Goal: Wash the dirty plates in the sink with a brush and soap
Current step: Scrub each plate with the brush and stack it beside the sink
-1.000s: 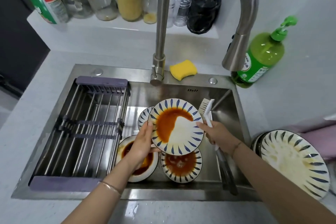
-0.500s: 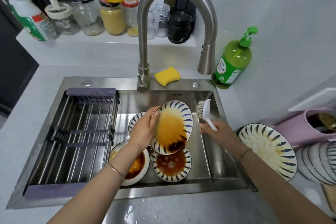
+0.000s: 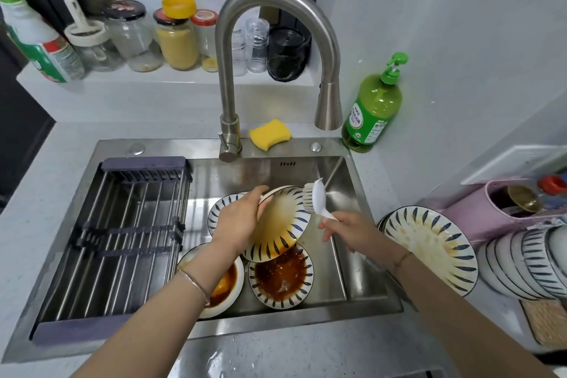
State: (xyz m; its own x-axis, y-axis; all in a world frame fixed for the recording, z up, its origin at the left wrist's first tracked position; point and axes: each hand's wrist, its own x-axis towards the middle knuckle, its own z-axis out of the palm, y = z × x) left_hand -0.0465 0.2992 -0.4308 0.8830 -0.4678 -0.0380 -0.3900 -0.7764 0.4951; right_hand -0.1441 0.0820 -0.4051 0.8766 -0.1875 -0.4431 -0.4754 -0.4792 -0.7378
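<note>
Bristles of my brush (image 3: 316, 200) touch the plate's (image 3: 280, 225) upper right rim; right hand (image 3: 352, 232) clasps its handle, left hand (image 3: 239, 219) clamps the tilted plate over the sink (image 3: 340, 273), left of the brush.

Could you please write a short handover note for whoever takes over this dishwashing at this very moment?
Left hand: grip shut on the tilted plate, held over the sink.
Right hand: grip shut on the brush, bristles at the plate's upper rim.
Three more dirty plates lie in the sink, two thick with brown sauce.
Soap bottle stands behind the sink's right corner; faucet not running.
Done: no plate in the sink looks clean.
Left: soap, scrub, rinse all.
</note>
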